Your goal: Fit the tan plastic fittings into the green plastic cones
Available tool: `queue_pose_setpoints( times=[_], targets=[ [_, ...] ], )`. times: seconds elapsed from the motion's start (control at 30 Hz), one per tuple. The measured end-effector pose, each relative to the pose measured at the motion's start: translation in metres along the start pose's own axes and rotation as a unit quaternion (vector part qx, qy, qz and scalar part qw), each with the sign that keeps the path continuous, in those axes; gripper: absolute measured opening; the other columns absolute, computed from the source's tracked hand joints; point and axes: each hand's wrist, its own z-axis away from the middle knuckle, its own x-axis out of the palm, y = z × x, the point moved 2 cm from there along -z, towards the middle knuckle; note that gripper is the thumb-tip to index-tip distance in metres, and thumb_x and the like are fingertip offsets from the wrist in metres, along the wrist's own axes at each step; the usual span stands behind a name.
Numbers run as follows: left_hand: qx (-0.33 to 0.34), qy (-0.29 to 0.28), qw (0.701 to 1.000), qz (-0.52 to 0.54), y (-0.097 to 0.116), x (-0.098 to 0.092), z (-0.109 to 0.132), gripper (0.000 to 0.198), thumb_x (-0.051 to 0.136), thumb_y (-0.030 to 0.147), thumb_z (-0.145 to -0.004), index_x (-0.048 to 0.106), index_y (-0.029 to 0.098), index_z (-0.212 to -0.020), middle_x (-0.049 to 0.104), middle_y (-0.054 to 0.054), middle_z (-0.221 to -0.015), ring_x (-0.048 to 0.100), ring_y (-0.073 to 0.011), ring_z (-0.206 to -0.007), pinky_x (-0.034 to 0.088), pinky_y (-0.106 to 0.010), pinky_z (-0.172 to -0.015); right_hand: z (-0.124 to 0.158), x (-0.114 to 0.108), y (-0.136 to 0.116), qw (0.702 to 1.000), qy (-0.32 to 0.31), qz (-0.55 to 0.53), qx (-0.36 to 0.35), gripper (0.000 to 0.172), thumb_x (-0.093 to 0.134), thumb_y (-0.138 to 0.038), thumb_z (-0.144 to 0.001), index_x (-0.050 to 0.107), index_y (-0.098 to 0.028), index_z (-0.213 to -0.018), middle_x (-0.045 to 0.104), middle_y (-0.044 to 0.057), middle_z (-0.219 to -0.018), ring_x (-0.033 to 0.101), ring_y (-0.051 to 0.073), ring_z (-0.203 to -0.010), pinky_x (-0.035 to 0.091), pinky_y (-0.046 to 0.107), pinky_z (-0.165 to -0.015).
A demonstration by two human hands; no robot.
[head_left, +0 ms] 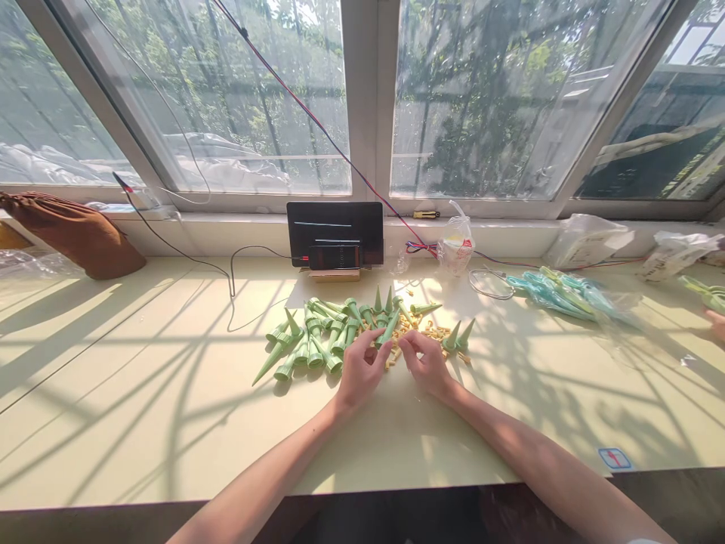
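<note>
My left hand (pixel 362 368) is closed around a green plastic cone (pixel 388 329), its narrow end pointing up and away from me. Close beside it, the fingers of my right hand (pixel 426 364) are pinched together; whatever is between them is too small to make out. Under and beyond both hands lies a scatter of small yellow plastic pieces (pixel 436 331). Many more green cones (pixel 314 355) are heaped to the left of my left hand, some lying down and some on end. A pair of upright green cones (pixel 465 335) stands right of my right hand.
A tablet (pixel 334 215) with a phone (pixel 334 258) before it stands at the window. A brown bag (pixel 79 234) is at the left. Bagged blue-green pieces (pixel 558 293) and plastic bags (pixel 586 240) lie right. Another person's hand (pixel 717 323) shows at the right edge.
</note>
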Motion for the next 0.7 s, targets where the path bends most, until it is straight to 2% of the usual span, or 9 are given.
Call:
queue_pose_setpoints(
  times=[0.13,0.2,0.33,0.43,0.57,0.7],
  targets=[
    [0.022,-0.008,1.000,-0.003,-0.0009,0.0008,0.0007,0.043,0.056,0.048,-0.092,0.063,0.015,-0.118,0.060,-0.003,-0.075,0.045,-0.0077,-0.048,0.036,-0.021,-0.044,0.0009,0.0005,0.0007,0.999,0.001,-0.017,0.033,0.042,0.046,-0.051,-0.098,0.049,-0.023,-0.067,0.045,-0.003,-0.052,0.042,0.014,-0.049,0.036,0.028,-0.052],
    [0.038,-0.014,0.999,-0.010,-0.0014,0.0014,0.0007,0.042,0.056,0.047,-0.093,0.062,0.016,-0.121,0.063,-0.006,-0.088,0.048,-0.0069,-0.049,0.039,-0.021,-0.045,0.0010,0.0012,0.0012,0.997,-0.004,-0.037,0.061,0.042,0.046,-0.052,-0.098,0.047,-0.023,-0.067,0.043,-0.004,-0.049,0.041,0.014,-0.046,0.035,0.028,-0.050],
    [0.055,-0.028,0.998,-0.020,-0.0016,0.0024,0.0004,0.041,0.055,0.042,-0.094,0.060,0.018,-0.127,0.062,-0.009,-0.103,0.047,-0.0044,-0.048,0.043,-0.021,-0.047,-0.0010,0.0036,0.0015,0.984,-0.020,-0.133,0.115,0.045,0.047,-0.055,-0.096,0.039,-0.024,-0.065,0.038,-0.006,-0.049,0.039,0.012,-0.040,0.031,0.028,-0.044],
    [0.073,-0.038,0.996,-0.017,-0.0005,0.0030,0.0000,0.038,0.053,0.037,-0.096,0.060,0.020,-0.129,0.061,-0.010,-0.111,0.047,-0.0038,-0.051,0.045,-0.021,-0.049,-0.0031,0.0061,0.0021,0.960,-0.046,-0.231,0.150,0.048,0.051,-0.056,-0.094,0.034,-0.024,-0.063,0.030,-0.008,-0.050,0.036,0.009,-0.037,0.026,0.026,-0.040],
    [0.086,-0.043,0.995,-0.008,-0.0001,0.0036,-0.0006,0.035,0.051,0.033,-0.097,0.060,0.023,-0.130,0.059,-0.010,-0.118,0.047,-0.0034,-0.054,0.044,-0.020,-0.050,-0.0038,0.0086,0.0067,0.927,-0.065,-0.308,0.204,0.047,0.055,-0.053,-0.092,0.037,-0.022,-0.062,0.021,-0.010,-0.049,0.032,0.008,-0.035,0.020,0.023,-0.037],
    [0.067,-0.044,0.997,-0.015,-0.0008,0.0036,-0.0011,0.037,0.051,0.035,-0.097,0.059,0.026,-0.132,0.059,-0.009,-0.118,0.041,-0.0021,-0.050,0.040,-0.020,-0.047,-0.0043,0.0091,0.0088,0.916,-0.055,-0.336,0.211,0.045,0.056,-0.050,-0.092,0.039,-0.022,-0.061,0.022,-0.010,-0.049,0.033,0.008,-0.035,0.020,0.022,-0.036]
  ],
)
